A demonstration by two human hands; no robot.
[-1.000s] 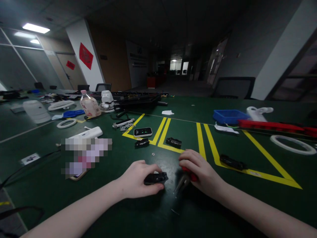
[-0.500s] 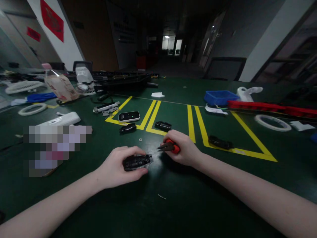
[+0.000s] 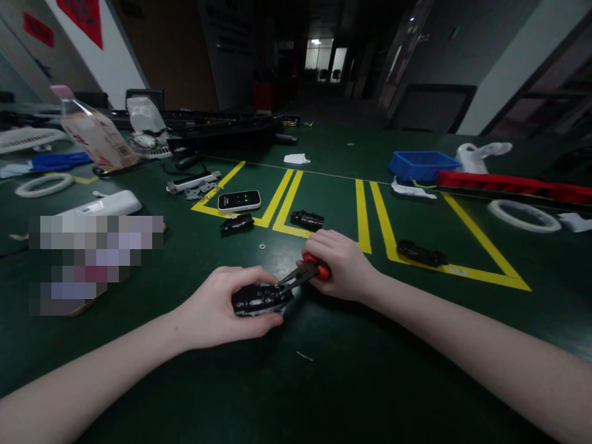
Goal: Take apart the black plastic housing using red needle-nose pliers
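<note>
My left hand is closed around a black plastic housing, thumb along its near side and fingers over the far side. Small round holes show on the housing's upper face. In my right hand are red-handled needle-nose pliers, their dark jaws pointing left. The jaw tips meet the housing's top near its right end, close to my left index finger; whether they grip anything there is too small to tell. A thin metal piece lies on the table in front, and a small ring lies beyond the left hand.
Similar black parts lie by the yellow tape on the green table. A white-edged device with green lights sits behind. A blue bin and red strip are back right; a bottle is back left.
The pliers have moved from just right of the housing onto its top, and their jaws now point down-left. The housing is tilted slightly, showing more of its holed face. The camera view has shifted slightly.
</note>
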